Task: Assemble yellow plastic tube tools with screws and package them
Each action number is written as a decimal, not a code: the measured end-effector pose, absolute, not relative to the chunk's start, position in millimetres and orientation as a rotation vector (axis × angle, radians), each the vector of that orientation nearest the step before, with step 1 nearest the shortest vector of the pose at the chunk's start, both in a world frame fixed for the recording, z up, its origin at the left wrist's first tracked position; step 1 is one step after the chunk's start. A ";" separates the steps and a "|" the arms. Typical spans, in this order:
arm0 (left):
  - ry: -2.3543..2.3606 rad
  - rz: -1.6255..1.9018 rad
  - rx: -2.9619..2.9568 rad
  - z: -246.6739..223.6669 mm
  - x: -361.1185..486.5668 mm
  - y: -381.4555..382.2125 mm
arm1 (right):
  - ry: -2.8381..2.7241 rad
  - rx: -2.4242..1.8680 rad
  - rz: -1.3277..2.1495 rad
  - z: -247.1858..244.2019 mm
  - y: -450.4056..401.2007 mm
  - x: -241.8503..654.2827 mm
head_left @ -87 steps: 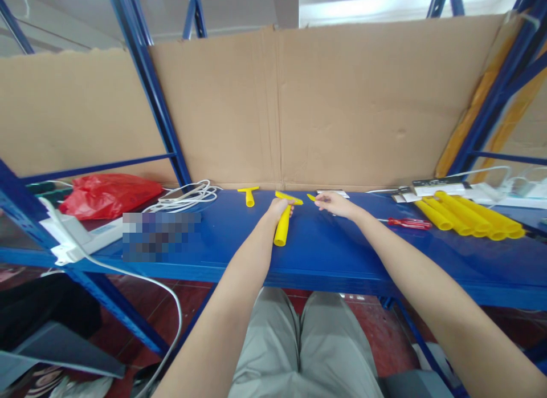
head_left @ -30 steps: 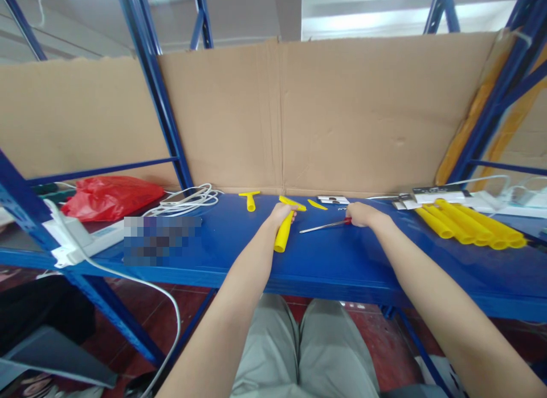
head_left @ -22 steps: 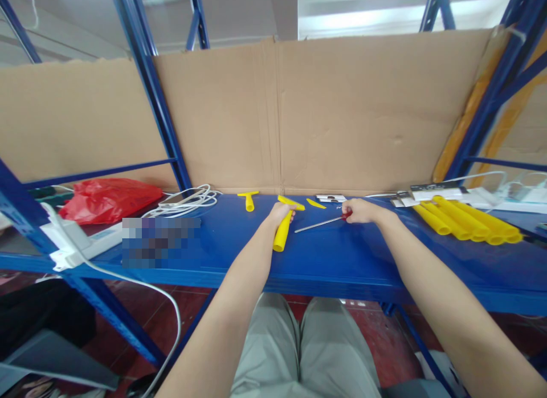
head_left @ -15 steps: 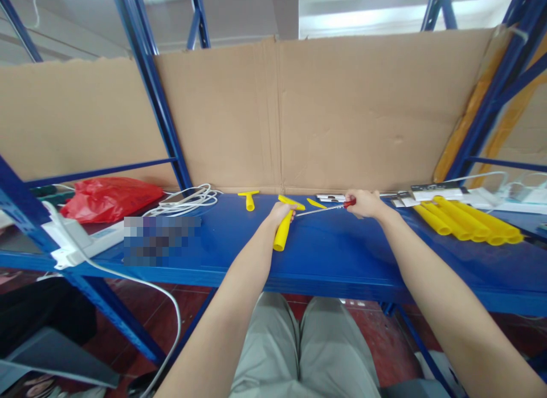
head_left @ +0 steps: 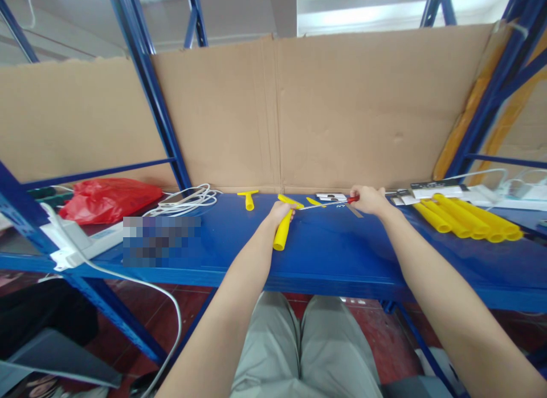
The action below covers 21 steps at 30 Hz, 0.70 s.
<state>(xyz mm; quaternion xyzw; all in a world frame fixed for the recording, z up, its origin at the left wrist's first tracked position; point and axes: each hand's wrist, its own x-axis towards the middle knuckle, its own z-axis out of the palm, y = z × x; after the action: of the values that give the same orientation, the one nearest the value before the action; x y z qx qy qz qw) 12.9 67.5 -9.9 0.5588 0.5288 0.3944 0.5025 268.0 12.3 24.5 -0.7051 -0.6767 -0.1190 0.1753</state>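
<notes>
My left hand (head_left: pixel 280 212) is wrapped round a yellow T-shaped piece (head_left: pixel 281 235), whose thick tube points toward me. In my right hand (head_left: pixel 366 200) is the red handle of a screwdriver (head_left: pixel 352 199). Its long metal shaft runs left to the head of the yellow piece; whether the tip touches it is too small to tell. Just behind the shaft lies a thin yellow piece (head_left: pixel 314 202). Another yellow T-shaped piece (head_left: pixel 249 200) rests on the blue table (head_left: pixel 333 250), left of my left hand.
Several yellow tubes (head_left: pixel 465 218) lie at the right beside flat packets (head_left: pixel 438 188). At the left are a red bag (head_left: pixel 109 199), a coiled white cable (head_left: pixel 194 199) and a power strip (head_left: pixel 96 241). Cardboard (head_left: pixel 342 113) stands along the back.
My right hand has shifted slightly right and up with the screwdriver, and a small flat strip now shows below it. My left hand keeps its hold on the yellow piece.
</notes>
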 end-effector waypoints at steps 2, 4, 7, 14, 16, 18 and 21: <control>1.288 0.954 1.356 -9.6 13.1 67.0 | -1.910 -2.017 -0.327 26.3 10.4 266.7; 1.299 0.956 1.367 -9.0 13.7 65.2 | -1.898 -2.045 -0.308 28.0 8.4 265.2; 1.317 0.959 1.396 -7.3 15.0 61.0 | -1.875 -2.071 -0.291 29.7 6.3 264.0; 1.356 0.953 1.459 -6.0 17.5 56.8 | -1.851 -2.046 -0.292 29.4 7.2 266.4; 1.363 0.952 1.464 -6.5 17.7 57.6 | -1.860 -2.046 -0.293 29.1 7.5 266.4; 1.362 0.951 1.467 -6.6 17.7 58.0 | -1.868 -2.046 -0.294 29.0 7.5 265.9; 1.366 0.948 1.473 -6.0 17.6 57.4 | -1.874 -2.050 -0.292 29.2 6.9 264.5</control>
<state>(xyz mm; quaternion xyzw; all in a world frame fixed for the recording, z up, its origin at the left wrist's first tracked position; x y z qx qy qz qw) 17.6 57.4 -6.0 0.5942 0.5509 0.3824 0.4440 264.5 6.9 29.2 -0.7229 -0.6609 -0.1031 0.1733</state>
